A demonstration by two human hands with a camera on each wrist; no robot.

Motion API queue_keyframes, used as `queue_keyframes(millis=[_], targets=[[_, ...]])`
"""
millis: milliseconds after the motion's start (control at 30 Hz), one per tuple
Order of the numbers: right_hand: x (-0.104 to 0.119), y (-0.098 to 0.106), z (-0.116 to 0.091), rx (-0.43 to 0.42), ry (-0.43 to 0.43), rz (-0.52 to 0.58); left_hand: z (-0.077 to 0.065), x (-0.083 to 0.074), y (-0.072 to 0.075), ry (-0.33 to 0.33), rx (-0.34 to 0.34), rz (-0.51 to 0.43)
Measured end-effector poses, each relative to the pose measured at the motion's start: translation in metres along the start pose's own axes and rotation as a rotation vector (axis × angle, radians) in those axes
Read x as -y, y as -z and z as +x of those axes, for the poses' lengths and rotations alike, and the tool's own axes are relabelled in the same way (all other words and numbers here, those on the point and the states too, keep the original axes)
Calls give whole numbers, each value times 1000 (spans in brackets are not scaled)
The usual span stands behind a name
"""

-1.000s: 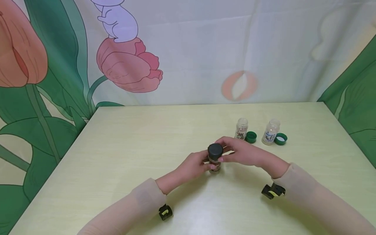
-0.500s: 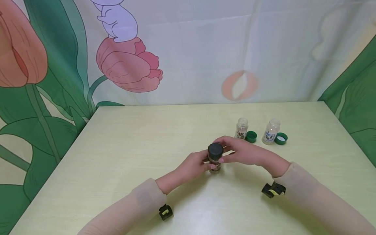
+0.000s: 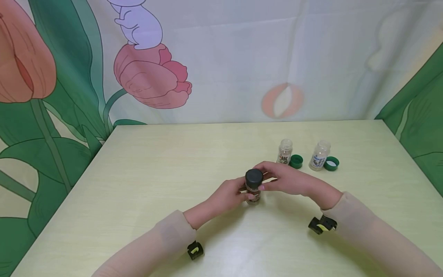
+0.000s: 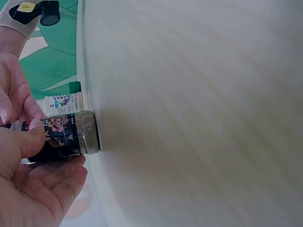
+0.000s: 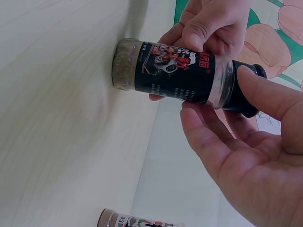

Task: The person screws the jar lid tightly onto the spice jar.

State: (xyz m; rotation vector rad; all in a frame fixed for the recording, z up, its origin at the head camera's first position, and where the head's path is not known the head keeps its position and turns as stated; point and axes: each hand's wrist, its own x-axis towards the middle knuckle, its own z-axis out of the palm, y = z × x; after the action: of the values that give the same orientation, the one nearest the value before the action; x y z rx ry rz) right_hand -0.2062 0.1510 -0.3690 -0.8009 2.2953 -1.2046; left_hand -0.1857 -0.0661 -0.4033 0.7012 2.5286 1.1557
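A spice jar (image 5: 175,72) with a black label stands upright on the table near its middle in the head view. Its black cap (image 3: 254,177) is on. My left hand (image 3: 225,197) grips the jar's body from the left, thumb on the label. From the right, my right hand (image 3: 288,179) pinches the top; in the right wrist view its thumb lies on the black cap and its other fingers are behind. Beyond the right hand stand two uncapped spice bottles, a left one (image 3: 285,150) and a right one (image 3: 319,156).
Beside the left bottle lies one green cap (image 3: 296,161); another green cap (image 3: 331,163) lies next to the right bottle, its white inside showing. A printed curtain (image 3: 221,61) hangs behind the far edge of the pale table (image 3: 166,161).
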Motion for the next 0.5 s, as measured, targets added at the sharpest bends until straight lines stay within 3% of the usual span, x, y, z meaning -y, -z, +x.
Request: queue_keyframes(millis=[500], targets=[[-1, -4, 2, -30, 14, 7, 0, 1, -1, -1, -1, -1]])
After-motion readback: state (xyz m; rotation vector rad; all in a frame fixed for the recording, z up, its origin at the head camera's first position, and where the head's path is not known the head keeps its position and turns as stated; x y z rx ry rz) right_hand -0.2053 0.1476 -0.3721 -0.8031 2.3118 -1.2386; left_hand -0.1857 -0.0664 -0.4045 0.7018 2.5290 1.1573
